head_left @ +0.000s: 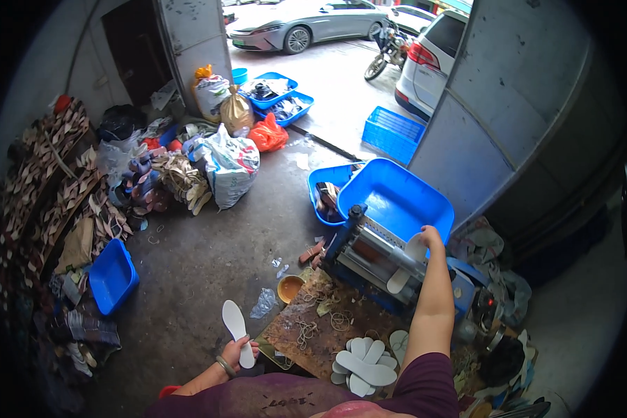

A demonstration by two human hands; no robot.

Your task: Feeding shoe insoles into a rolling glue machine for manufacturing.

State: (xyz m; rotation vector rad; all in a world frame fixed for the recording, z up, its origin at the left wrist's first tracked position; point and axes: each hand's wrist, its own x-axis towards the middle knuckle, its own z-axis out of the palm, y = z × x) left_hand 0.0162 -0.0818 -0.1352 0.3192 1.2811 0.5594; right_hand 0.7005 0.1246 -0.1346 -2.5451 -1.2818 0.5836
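My left hand (242, 344) is closed around the heel half of a white insole (234, 319), held upright beside the worktable. My right arm reaches over a blue machine with metal rollers (369, 252). At the machine's far side, my right hand (432, 237) grips another white insole (416, 247) by its edge. A further white insole (398, 281) lies on the machine's near side, by the rollers. Close to my body, a loose pile of white insoles (366, 368) rests on the stained worktable (301, 317).
A big blue tub (390, 187) stands behind the machine, overlapping a smaller blue tub (319, 182) with dark pieces. A tan bowl (290, 288) sits at the table's corner. Stuffed sacks (231, 167) and piled shoe parts (56, 181) line the left. Another blue tub (113, 277) is on the floor.
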